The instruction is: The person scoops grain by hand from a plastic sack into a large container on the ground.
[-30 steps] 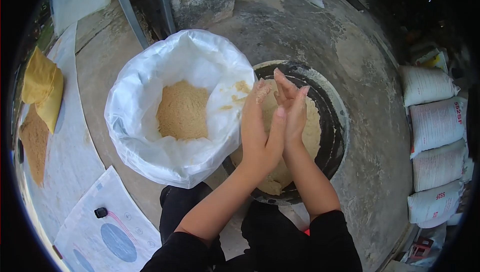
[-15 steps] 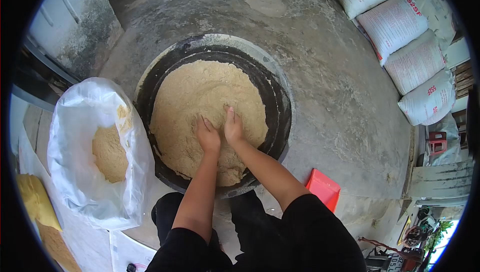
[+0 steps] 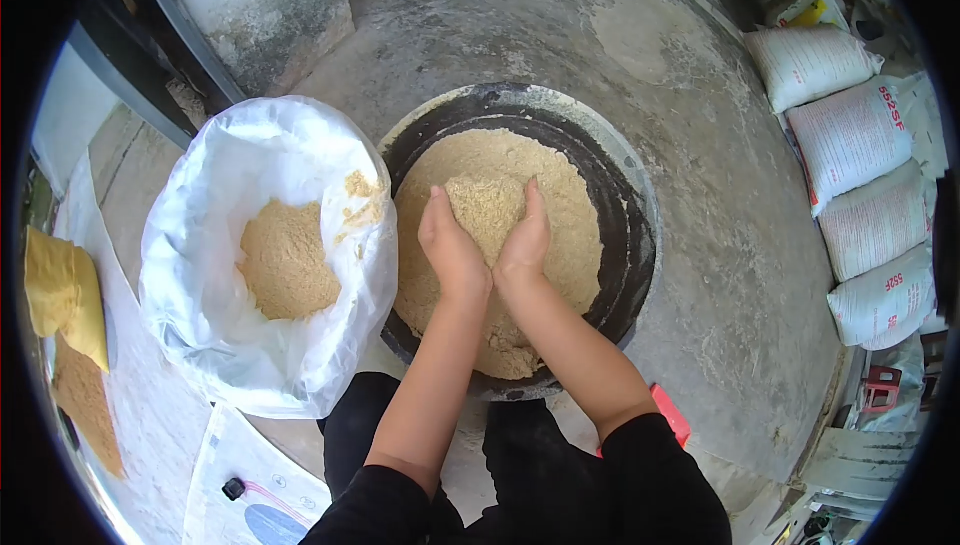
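Seen from the head camera, a person in black brings two bare hands together over a wide dark tub (image 3: 648, 215), cupping a heaped scoop of pale powder (image 3: 486, 213). The left hand (image 3: 452, 245) and the right hand (image 3: 524, 243) meet at the heels and spread apart toward the tips, forming an open bowl around the load; most of the fingers are hidden by the powder and the hands themselves. The scooped powder is yellowish beige, dry and slightly coarse, mounded between the palms, and a shade more golden than the bed around it. That paler bed covers the middle of the tub, its surface uneven, with small clumps gathered at the near edge and smears on the black inner wall.

Just beside the tub, on the person's left, stands a white bag (image 3: 190, 275), its mouth rolled wide, with more of the beige material inside and smudges on the side facing the tub. A yellow sack (image 3: 75, 290) and a brown pile (image 3: 85, 400) lie farther left. Across the concrete floor (image 3: 730, 275), to the right, printed white sacks (image 3: 850, 145) sit in a row; a red object (image 3: 672, 415) shows partly behind the right arm.
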Motion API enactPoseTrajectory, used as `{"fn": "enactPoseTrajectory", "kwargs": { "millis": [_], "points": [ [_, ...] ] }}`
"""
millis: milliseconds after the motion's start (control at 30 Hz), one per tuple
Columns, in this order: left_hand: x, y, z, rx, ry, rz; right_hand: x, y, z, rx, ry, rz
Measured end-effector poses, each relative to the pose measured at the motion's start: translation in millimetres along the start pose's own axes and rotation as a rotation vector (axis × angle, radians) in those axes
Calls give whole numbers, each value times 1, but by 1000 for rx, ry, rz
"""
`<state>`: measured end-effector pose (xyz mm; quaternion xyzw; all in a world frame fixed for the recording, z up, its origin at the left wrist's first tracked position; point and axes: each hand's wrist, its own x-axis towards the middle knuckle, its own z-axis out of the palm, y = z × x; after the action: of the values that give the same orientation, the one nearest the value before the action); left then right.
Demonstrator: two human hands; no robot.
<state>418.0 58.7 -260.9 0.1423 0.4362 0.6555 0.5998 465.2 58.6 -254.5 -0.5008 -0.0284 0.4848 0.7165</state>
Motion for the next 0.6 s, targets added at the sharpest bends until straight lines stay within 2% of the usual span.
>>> {"fn": "enactPoseTrajectory", "kwargs": {
  "millis": [100,167,300,367,400,467,500,533,600],
  "points": [
    [-11,61,12,-73,44,104,-34,-17,45,104,-207,6],
    [-18,101,13,-137,76,164,-54,-20,71,143,-378,132],
    [-16,155,-7,-174,87,317,-90,-6,120,94,-506,202],
    [-3,168,-25,-161,98,373,-100,11,137,-187,-590,98],
    [1,170,-36,-162,107,385,-104,21,140,-188,-603,106],
    [8,173,-51,69,212,408,-103,40,143,-561,-814,-275],
    [11,172,-57,66,207,407,-101,44,141,-573,-882,-376],
    [13,168,-63,144,193,436,-97,43,136,-577,-871,-382],
    [9,159,-64,219,169,448,-94,30,126,-554,-884,-553]
  ]
}}
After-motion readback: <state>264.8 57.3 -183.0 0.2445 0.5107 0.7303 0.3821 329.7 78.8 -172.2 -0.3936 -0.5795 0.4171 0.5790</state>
